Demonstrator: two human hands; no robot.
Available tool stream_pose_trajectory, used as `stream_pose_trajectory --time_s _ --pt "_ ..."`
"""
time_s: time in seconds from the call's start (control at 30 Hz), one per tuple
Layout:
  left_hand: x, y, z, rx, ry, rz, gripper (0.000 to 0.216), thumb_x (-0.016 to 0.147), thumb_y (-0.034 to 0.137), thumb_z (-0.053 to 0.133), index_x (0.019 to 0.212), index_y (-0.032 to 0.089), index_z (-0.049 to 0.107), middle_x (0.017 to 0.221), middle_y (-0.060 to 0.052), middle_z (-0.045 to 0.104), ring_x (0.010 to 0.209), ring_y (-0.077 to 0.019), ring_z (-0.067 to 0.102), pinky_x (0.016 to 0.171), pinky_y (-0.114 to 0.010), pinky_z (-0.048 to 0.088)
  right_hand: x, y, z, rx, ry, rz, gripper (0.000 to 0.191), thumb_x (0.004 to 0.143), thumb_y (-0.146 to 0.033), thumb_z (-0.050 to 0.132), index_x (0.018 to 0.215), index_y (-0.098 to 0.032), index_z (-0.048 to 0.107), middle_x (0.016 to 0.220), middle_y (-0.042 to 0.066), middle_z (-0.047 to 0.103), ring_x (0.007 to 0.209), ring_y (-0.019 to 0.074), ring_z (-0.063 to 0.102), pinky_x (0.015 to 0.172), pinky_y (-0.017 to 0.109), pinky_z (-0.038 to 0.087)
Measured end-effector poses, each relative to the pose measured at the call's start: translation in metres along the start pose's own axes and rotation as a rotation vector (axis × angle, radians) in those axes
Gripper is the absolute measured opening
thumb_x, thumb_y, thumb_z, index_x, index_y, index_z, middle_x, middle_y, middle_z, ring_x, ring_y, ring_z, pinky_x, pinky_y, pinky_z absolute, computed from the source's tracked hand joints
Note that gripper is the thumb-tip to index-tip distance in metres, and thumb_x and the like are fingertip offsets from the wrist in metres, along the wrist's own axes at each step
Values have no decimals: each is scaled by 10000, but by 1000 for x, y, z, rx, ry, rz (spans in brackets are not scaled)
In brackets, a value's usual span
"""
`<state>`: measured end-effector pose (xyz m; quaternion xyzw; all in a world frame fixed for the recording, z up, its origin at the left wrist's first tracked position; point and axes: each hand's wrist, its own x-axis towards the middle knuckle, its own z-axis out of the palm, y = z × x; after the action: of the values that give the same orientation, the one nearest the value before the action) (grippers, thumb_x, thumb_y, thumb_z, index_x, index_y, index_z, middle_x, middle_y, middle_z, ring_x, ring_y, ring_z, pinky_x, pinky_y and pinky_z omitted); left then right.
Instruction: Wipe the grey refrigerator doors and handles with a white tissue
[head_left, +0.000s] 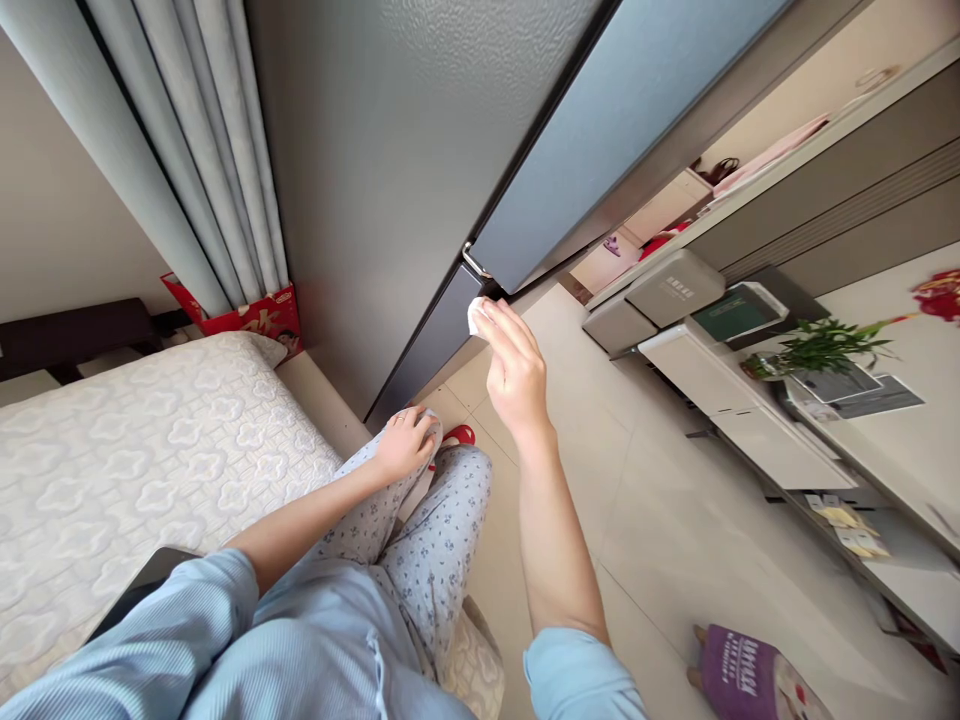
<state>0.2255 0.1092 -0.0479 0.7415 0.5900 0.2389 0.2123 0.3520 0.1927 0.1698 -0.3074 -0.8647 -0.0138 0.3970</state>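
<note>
My right hand (517, 365) is raised in front of the tall grey refrigerator (360, 180), its fingers closed on a small white wad (475, 316) that looks like a tissue or cloth. The wad is at the top corner of the lower door (435, 330), just below the metal hinge (474, 262); whether it touches the door I cannot tell. Above the hinge runs the blue-grey upper door (622, 120). My left hand (407, 440) lies on my knee over the patterned trousers (442, 520), fingers stretched out and holding nothing.
A quilted cream cover (150, 460) lies at left, near a red box (262, 318) and grey curtains (217, 130). Right of the tiled floor (570, 480) stands a white cabinet (742, 420) with a plant (832, 345). A purple object (742, 670) is at the bottom right.
</note>
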Motion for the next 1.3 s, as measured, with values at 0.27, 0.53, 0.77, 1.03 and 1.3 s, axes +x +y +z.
stream_pose_trajectory --time_s 0.27,0.53,0.77,1.03,1.3 --pt "-3 -2 0 -19 24 19 339 1019 282 504 1338 232 607 1497 -103 513 1391 -292 512 1179 -493 440 4 27 2 -5 99 55 574 948 -29 320 1294 -227 733 1368 29 689 1374 153 599 1201 344 511" --pt "-3 -2 1 -22 36 25 337 1014 286 504 1329 244 616 1485 -98 526 1382 -290 520 1175 -496 445 11 89 3 -99 179 196 564 871 -50 326 1211 -212 745 1345 34 705 1340 169 631 1189 376 509" --pt "-3 -1 2 -12 30 34 347 1012 285 498 1336 236 611 1491 -102 519 1372 -282 521 1178 -482 439 22 131 -6 -90 163 226 502 853 -79 395 1197 -189 743 1310 62 721 1296 194 661 1162 400 531" --pt "0 3 1 -3 -9 11 347 1017 285 486 1336 236 614 1502 -99 510 1388 -279 503 1193 -488 412 30 182 -10 -75 116 324 485 875 -106 427 1254 -183 720 1368 81 687 1322 220 635 1181 428 510" --pt "11 8 1 12 -26 -37 310 1007 274 498 1291 259 621 1446 -81 540 1329 -273 538 1138 -473 438 42 193 -6 -165 94 430 498 862 -74 411 1252 -179 702 1341 107 680 1277 285 642 1163 496 499"
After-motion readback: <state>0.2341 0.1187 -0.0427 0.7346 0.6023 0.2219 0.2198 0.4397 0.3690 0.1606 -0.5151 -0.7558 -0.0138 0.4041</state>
